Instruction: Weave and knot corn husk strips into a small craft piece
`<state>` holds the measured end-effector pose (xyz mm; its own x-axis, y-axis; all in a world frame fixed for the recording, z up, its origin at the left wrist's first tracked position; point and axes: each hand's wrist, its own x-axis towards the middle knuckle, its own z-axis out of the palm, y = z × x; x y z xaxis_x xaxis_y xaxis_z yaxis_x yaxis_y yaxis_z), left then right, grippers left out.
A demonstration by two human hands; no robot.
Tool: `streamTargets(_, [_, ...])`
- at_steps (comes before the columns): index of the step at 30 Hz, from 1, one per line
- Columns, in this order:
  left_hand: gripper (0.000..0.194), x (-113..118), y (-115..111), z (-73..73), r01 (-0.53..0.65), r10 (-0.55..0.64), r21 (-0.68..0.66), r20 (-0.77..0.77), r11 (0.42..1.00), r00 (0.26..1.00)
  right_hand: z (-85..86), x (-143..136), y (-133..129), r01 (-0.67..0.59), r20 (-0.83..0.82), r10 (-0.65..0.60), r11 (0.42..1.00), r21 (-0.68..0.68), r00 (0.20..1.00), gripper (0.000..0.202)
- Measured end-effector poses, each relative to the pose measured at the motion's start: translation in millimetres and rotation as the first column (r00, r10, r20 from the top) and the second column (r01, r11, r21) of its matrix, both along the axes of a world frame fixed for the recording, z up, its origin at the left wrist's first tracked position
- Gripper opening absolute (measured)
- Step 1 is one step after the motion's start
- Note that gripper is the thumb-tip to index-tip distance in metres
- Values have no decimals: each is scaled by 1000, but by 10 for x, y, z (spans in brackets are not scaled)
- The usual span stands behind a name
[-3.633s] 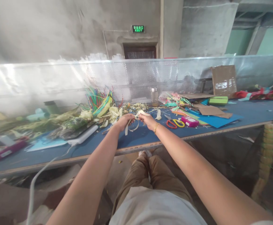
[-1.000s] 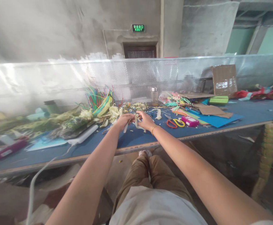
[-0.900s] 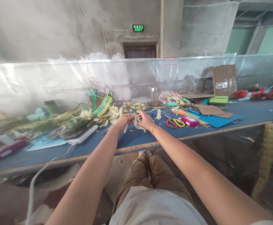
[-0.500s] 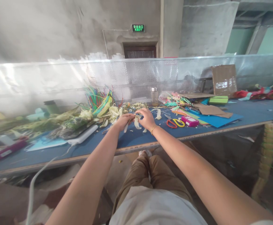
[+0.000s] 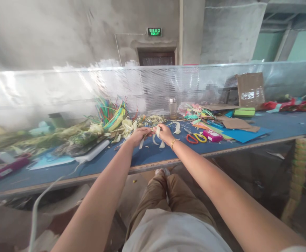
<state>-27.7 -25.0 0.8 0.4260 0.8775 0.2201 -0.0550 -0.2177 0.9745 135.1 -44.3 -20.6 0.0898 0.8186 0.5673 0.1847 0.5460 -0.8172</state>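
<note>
My left hand [image 5: 139, 136] is closed, with a pale strip [image 5: 141, 142] hanging below its fingers. Its fingertips meet those of my right hand [image 5: 164, 133] over the blue table [image 5: 150, 155]. My right hand is closed too, and a cream strip [image 5: 158, 131] lies against its fingers. Whatever small piece sits between the fingertips is too small to make out. Beneath the hands, cream strips [image 5: 161, 144] rest on the table. Another curled cream strip [image 5: 177, 128] lies just beyond my right hand.
Red and yellow scissors [image 5: 200, 138] and a purple box [image 5: 212, 135] lie to the right, near blue sheets [image 5: 250, 134]. A glass bottle [image 5: 173, 109] stands behind. Colourful stems [image 5: 113, 113] and a white power strip [image 5: 94, 151] with a cable are on the left.
My right hand has turned and its fingers have drawn together lower down. A cream strip now shows against them. My left hand has hardly moved.
</note>
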Motion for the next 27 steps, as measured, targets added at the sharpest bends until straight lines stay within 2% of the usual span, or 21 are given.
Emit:
streamTargets(10, [27,4,-22,15,39,-39,31,14,999,999,86,-20,-123,-93,-83,89,995,-46,993,33])
streamTargets(16, [37,25,-36,13,38,-35,80,-31,996,999,69,-11,-110,-130,-99,123,989,-67,987,33])
streamTargets(24, [36,57,-34,-1,22,-17,127,-39,992,999,49,-20,-99,-199,-113,194,979,-41,974,32])
streamTargets(27, [39,59,-47,3,26,-19,133,-50,991,999,49,-25,-105,-191,-112,185,981,-45,976,32])
